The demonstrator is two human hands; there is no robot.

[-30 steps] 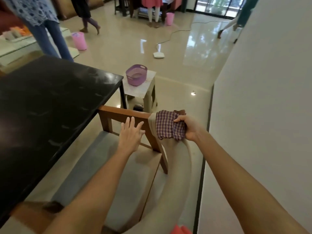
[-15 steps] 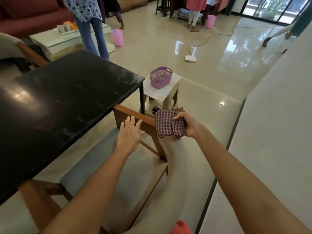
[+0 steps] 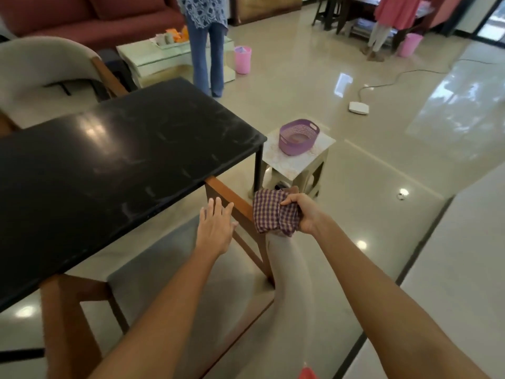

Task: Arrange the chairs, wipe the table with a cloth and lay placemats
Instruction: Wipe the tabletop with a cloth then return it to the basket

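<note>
Chair [image 3: 191, 285] work is what I read here: the grey-seated chair sits partly under the black table [image 3: 109, 165], its wooden arm running just below the table's near edge. My left hand [image 3: 216, 231] is flat with fingers straight and spread, laid by that wooden arm; I cannot tell whether the palm presses on it or only hovers. My right hand [image 3: 303, 214] is curled tight round the checked cloth [image 3: 273, 214] and appears to rest on the top end of the chair's curved beige backrest [image 3: 289, 283], at about 1 o'clock from the left hand. The two hands are apart, with the arm's corner between them.

As for progress, I judge the task to be in its first step. This chair looks nearly tucked in, though whether it is square to the table I cannot say. A second chair [image 3: 46, 64] stands at the table's far side, at 10 o'clock. The tabletop shows pale smears and streaks, so I take it as not yet wiped; the cloth is bunched in my grip, off the table. No placemats lie on the table, and I see none anywhere. A purple basket [image 3: 299, 136] sits on a small stool [image 3: 297, 165] at 12 o'clock; what it holds I cannot make out. Wiping and laying mats remain.
</note>
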